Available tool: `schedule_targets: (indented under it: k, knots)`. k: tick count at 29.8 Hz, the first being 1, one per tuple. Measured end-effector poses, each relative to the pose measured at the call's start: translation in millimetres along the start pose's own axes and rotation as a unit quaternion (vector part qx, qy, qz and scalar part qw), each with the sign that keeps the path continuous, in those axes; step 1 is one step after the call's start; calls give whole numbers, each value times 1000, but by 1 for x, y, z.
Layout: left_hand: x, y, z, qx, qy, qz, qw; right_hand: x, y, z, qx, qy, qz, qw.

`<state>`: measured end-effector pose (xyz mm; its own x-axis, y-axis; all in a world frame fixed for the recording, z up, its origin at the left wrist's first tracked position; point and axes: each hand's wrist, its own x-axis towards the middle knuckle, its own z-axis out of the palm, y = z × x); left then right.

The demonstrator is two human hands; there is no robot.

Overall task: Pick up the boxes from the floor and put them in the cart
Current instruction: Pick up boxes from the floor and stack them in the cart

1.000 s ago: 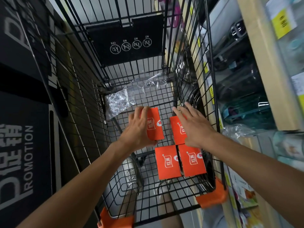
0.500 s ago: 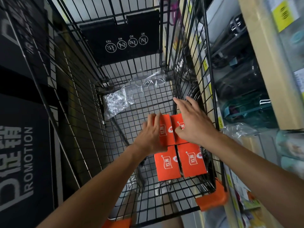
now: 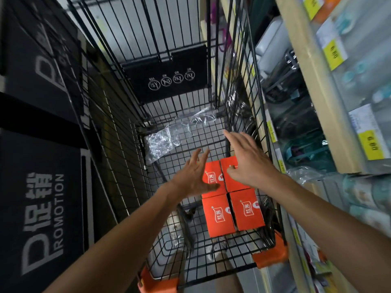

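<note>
Several orange boxes lie flat in a two-by-two block on the wire floor of the black cart (image 3: 118,132), against its right side. The near pair are the near-left box (image 3: 220,214) and the near-right box (image 3: 247,209). My left hand (image 3: 193,176) hovers over the far-left box (image 3: 213,178) with fingers spread and straight, holding nothing. My right hand (image 3: 247,159) hangs above the far-right box (image 3: 231,166), fingers also straight and empty. Both hands partly hide the far pair.
Crumpled clear plastic wrap (image 3: 160,140) lies at the far left of the cart floor. A black child-seat flap (image 3: 169,75) with warning icons stands at the cart's far end. Store shelves (image 3: 317,102) run close along the right; a dark promotion stand (image 3: 42,187) flanks the left.
My left hand set its box down beside the far-right box, closing the block. Both hands then let go and lifted off the boxes, fingers spreading.
</note>
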<state>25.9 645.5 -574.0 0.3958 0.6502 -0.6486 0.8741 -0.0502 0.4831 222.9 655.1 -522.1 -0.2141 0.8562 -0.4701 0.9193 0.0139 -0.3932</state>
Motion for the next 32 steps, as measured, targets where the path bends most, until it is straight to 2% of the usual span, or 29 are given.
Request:
schedule_targets:
  k: [6, 9, 17, 24, 32]
  knots:
    - [-75, 21, -114, 83, 98, 70, 989, -30, -49, -71, 2, 38, -33, 999]
    - [-115, 29, -163, 152, 152, 99, 972, -50, -76, -111, -17, 57, -48, 997]
    - [-203, 49, -266, 230, 253, 184, 922, -114, -141, -194, -76, 175, -41, 981]
    - [-257, 82, -304, 249, 276, 291, 882, -201, -177, -221, -103, 270, 24, 957]
    - [-277, 156, -275, 278, 234, 413, 835, -311, -170, -199, -68, 311, 158, 935]
